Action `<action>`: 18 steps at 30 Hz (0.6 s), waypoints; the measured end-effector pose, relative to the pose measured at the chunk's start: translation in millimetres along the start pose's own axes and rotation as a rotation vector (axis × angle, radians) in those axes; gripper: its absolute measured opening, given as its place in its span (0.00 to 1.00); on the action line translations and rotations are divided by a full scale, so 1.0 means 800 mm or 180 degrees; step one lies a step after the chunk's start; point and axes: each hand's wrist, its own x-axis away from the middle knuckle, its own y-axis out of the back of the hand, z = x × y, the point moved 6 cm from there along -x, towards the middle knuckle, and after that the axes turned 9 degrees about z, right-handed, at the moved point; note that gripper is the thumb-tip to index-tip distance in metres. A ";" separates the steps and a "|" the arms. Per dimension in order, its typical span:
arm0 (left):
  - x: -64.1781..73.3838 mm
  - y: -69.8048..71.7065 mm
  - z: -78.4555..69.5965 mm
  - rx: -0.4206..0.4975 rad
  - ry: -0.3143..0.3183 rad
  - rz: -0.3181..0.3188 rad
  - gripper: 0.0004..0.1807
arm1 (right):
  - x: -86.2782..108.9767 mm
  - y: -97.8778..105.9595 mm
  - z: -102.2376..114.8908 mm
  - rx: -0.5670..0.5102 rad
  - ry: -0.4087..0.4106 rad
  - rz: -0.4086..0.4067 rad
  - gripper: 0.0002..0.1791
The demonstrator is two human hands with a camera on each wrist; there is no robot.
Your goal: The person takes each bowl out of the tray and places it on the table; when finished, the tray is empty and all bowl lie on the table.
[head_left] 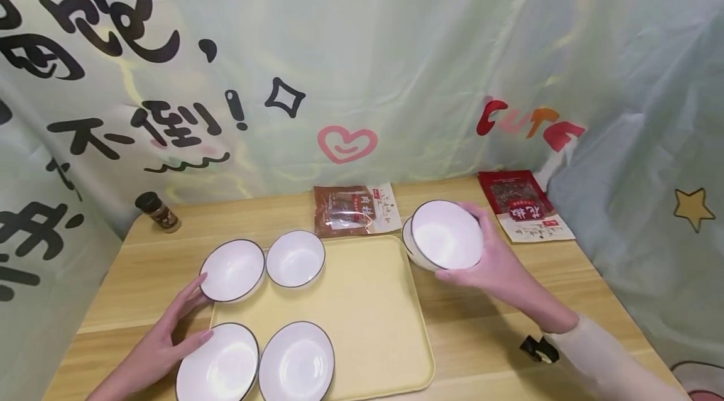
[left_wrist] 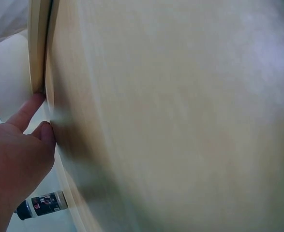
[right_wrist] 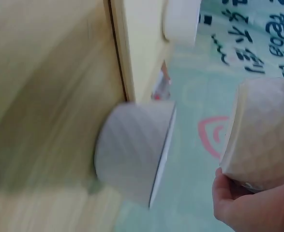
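Observation:
My right hand (head_left: 498, 269) grips a white, dark-rimmed bowl (head_left: 447, 234) in the air right of the tray. Under it another white bowl (right_wrist: 132, 150) stands on the table beside the tray; the right wrist view shows a gap between the two. On the left, my left hand (head_left: 155, 351) lies at the edge of the pale yellow tray (head_left: 373, 313), fingers loosely extended. One fingertip reaches the back left bowl (head_left: 233, 270), and the thumb lies at the rim of the front left bowl (head_left: 219, 362). A smaller bowl (head_left: 296, 258) and another bowl (head_left: 296, 360) sit beside them.
Behind the tray lies a brown spice packet (head_left: 356, 209). A red and white packet (head_left: 526, 206) is at the back right, a dark-capped spice jar (head_left: 158, 212) at the back left. A small black object (head_left: 539, 349) lies beneath the right forearm. Printed cloth (head_left: 396, 74) hangs around the table.

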 end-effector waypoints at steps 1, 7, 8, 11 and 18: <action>0.000 0.000 -0.001 0.0001 -0.0039 -0.0012 0.53 | 0.000 0.007 -0.002 0.0018 -0.0022 -0.0042 0.69; 0.001 0.000 -0.004 -0.0003 -0.0080 -0.0028 0.53 | -0.005 0.044 -0.015 0.0091 -0.0232 -0.0236 0.70; 0.002 0.001 -0.004 0.0003 -0.0055 -0.0034 0.53 | -0.006 0.048 -0.017 0.0092 -0.0257 -0.0264 0.69; 0.006 0.001 -0.003 0.0038 0.0028 -0.0044 0.54 | -0.008 0.057 -0.026 0.0079 -0.0337 -0.0355 0.68; 0.004 0.000 0.000 0.0087 0.0103 0.0008 0.53 | -0.002 0.068 -0.055 -0.0001 -0.0485 -0.0510 0.67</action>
